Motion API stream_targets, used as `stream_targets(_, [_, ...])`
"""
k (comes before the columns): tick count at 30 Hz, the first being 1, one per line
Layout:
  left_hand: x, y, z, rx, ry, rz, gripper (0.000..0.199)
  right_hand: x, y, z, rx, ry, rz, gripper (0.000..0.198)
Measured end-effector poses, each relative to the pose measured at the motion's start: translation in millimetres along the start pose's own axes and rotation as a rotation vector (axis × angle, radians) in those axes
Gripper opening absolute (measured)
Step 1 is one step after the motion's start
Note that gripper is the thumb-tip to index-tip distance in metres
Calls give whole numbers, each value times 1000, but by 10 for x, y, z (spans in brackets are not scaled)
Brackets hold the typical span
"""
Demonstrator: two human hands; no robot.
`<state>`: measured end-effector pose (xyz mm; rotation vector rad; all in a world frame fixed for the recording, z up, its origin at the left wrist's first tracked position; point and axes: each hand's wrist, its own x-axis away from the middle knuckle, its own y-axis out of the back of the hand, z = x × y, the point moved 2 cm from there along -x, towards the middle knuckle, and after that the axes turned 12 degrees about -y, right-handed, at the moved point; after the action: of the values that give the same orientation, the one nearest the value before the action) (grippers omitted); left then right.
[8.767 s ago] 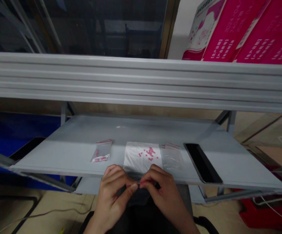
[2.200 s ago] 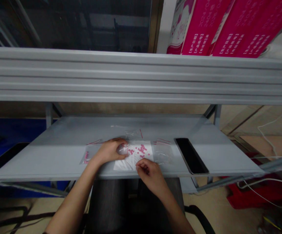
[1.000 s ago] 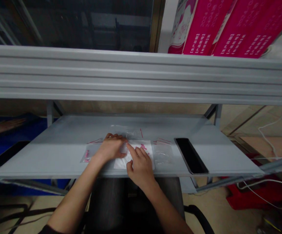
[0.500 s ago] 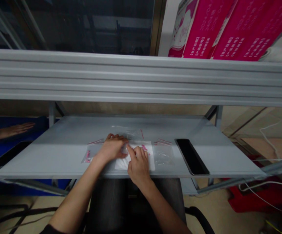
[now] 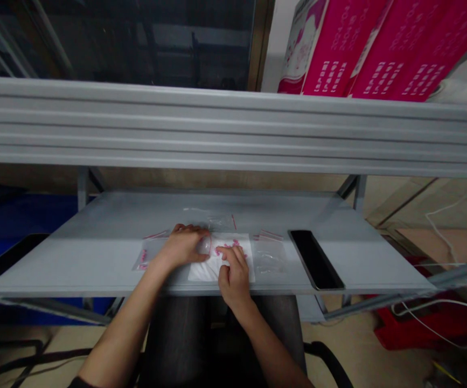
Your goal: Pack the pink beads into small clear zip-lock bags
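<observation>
My left hand (image 5: 183, 246) is curved round a small clear zip bag (image 5: 204, 247), thumb below and fingers above. The bag's red-lined mouth bows open toward the right. It rests at the left side of a white sheet (image 5: 201, 272) on the grey shelf. Tiny pink pieces (image 5: 233, 243), too small to identify, are scattered over the sheet's upper part. My right hand (image 5: 235, 272) is over the sheet, its index finger reaching to the pink pieces near the bag mouth, the other fingers partly bent. No piece shows gripped in it.
Left of the sheet lies a zip bag with pink pieces (image 5: 142, 260). Clear zip bags (image 5: 269, 257) lie at the right and another clear bag (image 5: 219, 221) behind. A dark phone-like slab (image 5: 316, 260) is further right. A grey beam (image 5: 225, 129) crosses above, with pink boxes (image 5: 338, 51) beyond.
My right hand has drawn back slightly right from the bag mouth, uncovering more pink pieces. My left hand stays almost still. Another person's hand at the far left has moved back and mostly away.
</observation>
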<state>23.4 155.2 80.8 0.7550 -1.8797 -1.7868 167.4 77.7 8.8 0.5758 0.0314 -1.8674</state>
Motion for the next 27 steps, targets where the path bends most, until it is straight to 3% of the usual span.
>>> stream_targets(8, [131, -114, 51, 46, 65, -223, 41, -101, 122, -118, -240, -121, -130, 35])
stream_targets(13, [277, -165, -129, 74, 142, -424, 45, -40, 176, 0, -310, -164, -180, 23])
stream_targets(15, [351, -189, -286, 135, 137, -544, 44, 26, 193, 110, -345, -208, -131, 21])
stream_targets(18, [456, -259, -550, 283, 129, -675, 44, 140, 192, 233, -409, -342, 40, 43])
stream_targets(20, [513, -324, -693, 376, 187, -674, 45, 204, 191, 255, -409, -434, 134, 41])
stream_targets(23, [580, -402, -819, 540, 283, -623, 49, 256, 226, 226, -371, -519, 209, 14])
stream_targets(25, [615, -409, -845, 688, 280, -614, 54, 262, 283, 214, -368, -539, 245, 15])
stream_targets(27, [639, -382, -843, 875, 233, -600, 45, 259, 356, 235, -365, -544, 307, 16])
